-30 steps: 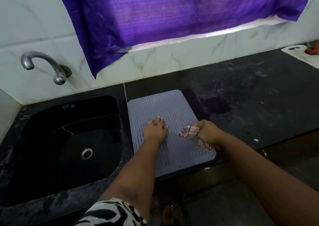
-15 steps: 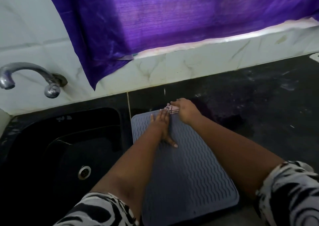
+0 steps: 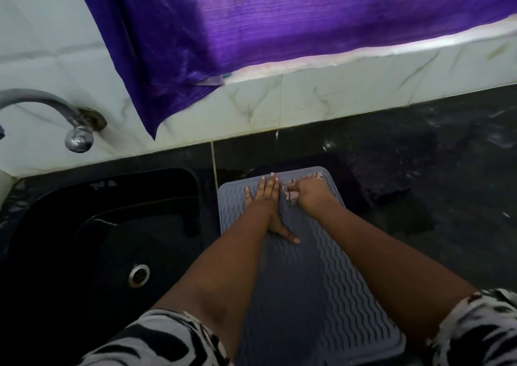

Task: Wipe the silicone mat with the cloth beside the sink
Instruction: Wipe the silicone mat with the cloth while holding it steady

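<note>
Grey mat [image 3: 307,281] at frame centre, pinned by flat open left hand [image 3: 265,197] while right hand [image 3: 309,192] clenches cloth [image 3: 291,192], wiping.

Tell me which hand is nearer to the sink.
Left. The left hand lies flat on the mat near the edge bordering the sink; the right hand, gripping the cloth, is farther over on the mat.

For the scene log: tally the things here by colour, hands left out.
Purple: 1, curtain
Grey: 1, silicone mat
Black: 2, sink, countertop
Silver: 1, tap
Pink-and-white patterned: 1, cloth
Total: 6
</note>
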A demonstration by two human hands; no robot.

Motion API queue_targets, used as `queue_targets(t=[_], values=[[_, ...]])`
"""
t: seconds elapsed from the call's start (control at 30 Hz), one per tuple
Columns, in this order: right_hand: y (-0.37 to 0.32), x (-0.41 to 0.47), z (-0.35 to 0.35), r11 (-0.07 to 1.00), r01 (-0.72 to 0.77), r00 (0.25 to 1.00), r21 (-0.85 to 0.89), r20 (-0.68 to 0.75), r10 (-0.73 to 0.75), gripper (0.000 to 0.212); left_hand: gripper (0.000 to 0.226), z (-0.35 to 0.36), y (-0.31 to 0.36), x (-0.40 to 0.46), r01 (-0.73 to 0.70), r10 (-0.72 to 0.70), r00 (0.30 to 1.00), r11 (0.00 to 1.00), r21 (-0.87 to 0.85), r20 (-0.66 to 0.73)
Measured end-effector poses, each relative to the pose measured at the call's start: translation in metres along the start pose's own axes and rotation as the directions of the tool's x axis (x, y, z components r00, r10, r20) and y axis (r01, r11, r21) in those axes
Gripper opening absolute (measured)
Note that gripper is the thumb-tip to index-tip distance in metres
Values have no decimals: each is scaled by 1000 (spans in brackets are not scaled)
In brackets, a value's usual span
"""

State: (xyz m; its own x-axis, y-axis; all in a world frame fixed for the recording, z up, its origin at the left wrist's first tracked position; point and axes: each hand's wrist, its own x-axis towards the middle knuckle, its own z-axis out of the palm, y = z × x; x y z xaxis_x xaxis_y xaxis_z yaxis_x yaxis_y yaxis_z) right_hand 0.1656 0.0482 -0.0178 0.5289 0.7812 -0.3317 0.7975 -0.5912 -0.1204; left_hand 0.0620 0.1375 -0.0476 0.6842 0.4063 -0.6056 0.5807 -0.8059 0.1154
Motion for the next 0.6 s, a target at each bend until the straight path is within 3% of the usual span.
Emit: queue_targets(t=[0.2,0.3,0.37,0.47,0.5,0.6], values=[[-6,-66,-9,981,120,956,-155,283,-72,33,171,-3,7,2,63,-64,998,998,30,10],[3,-68,-30,992,105,934,-73,348,-74,36,172,-4,8,4,59,-60,998,998,35,17],[9,-56,-48,993,30,956,112,288,-62,31,175,-6,5,3,35,-37,999,999,41,37],[9,-14,-58,939,23,999,344,-49,-6,23,176,-12,2,3,7,-14,995,997,72,95],[4,-3,-53,949,-6,998,316,-61,27,30,176,-13,3,3,10,-18,994,997,76,107],[-9,16,-18,999,-38,995,-6,93,38,49,174,-13,6,5,19,-32,993,993,113,114]])
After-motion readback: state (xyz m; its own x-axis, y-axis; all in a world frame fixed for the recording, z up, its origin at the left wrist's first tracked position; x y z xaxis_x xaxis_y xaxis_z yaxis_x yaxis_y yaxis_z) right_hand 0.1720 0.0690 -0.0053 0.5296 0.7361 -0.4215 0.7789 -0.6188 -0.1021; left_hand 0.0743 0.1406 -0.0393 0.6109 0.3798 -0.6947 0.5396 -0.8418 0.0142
